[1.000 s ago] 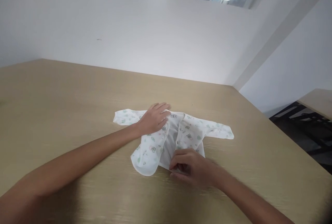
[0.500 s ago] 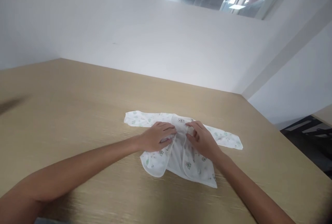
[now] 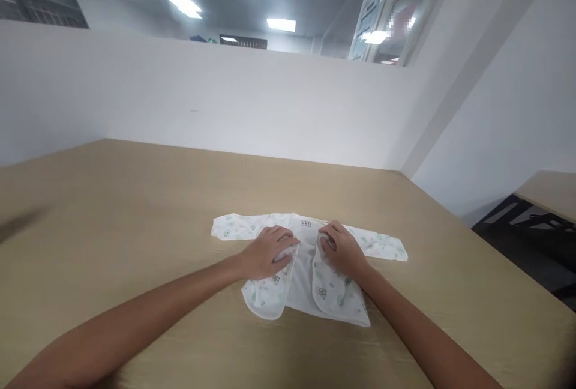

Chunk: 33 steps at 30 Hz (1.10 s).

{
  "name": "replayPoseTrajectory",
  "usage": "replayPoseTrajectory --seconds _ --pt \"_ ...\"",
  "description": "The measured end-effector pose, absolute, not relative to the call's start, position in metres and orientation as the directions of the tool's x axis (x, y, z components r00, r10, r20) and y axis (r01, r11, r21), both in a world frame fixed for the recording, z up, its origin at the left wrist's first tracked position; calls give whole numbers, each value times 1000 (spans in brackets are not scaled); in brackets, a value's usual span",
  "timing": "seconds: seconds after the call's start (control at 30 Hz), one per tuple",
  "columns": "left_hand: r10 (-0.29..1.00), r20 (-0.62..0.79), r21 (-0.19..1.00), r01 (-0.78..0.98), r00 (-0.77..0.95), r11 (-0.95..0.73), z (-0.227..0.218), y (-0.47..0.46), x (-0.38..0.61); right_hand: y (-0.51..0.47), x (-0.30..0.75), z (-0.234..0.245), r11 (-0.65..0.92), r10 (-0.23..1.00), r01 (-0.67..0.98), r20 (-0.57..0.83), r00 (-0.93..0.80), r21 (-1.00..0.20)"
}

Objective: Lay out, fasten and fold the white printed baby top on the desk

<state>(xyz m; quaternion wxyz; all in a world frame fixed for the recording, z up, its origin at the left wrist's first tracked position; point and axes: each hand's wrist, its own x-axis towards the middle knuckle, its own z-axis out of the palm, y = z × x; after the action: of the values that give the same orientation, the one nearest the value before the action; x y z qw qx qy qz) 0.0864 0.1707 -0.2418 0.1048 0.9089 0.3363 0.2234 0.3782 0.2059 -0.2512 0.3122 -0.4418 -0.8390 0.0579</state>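
White printed baby jacket (image 3: 333, 293) lies open, left hand (image 3: 267, 252) and right hand (image 3: 345, 251) curled on it below illegible neck label (image 3: 305, 223), grip unclear.

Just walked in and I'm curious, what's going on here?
Someone's left hand and right hand rest on the front panels of a small white printed shirt. It lies on the table with its sleeves out to both sides and its front open, showing a label inside. Whether either hand grips it is unclear.
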Motion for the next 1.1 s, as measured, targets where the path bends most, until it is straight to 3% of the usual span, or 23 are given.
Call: replayPoseTrajectory --seconds 0.27,0.57,0.73,0.93,1.03,1.1 --pt "660 317 349 563 681 -749 -238 170 87 206 379 -254 599 781 685 491 -386 -414" --pt "662 242 303 593 709 -746 -240 170 86 210 380 -259 566 783 748 510 -356 -346" --pt "675 263 318 599 689 -735 -245 172 87 211 385 -254 532 813 746 488 -318 -400" --pt "696 282 314 622 660 -717 -252 174 86 216 378 -223 647 750 563 561 -350 -514" --pt "700 281 302 632 657 -714 -254 175 85 200 372 -199 686 715 532 596 -365 -496" --pt "713 283 292 650 642 -701 -254 175 85 175 369 -187 678 729 553 533 -429 -483"
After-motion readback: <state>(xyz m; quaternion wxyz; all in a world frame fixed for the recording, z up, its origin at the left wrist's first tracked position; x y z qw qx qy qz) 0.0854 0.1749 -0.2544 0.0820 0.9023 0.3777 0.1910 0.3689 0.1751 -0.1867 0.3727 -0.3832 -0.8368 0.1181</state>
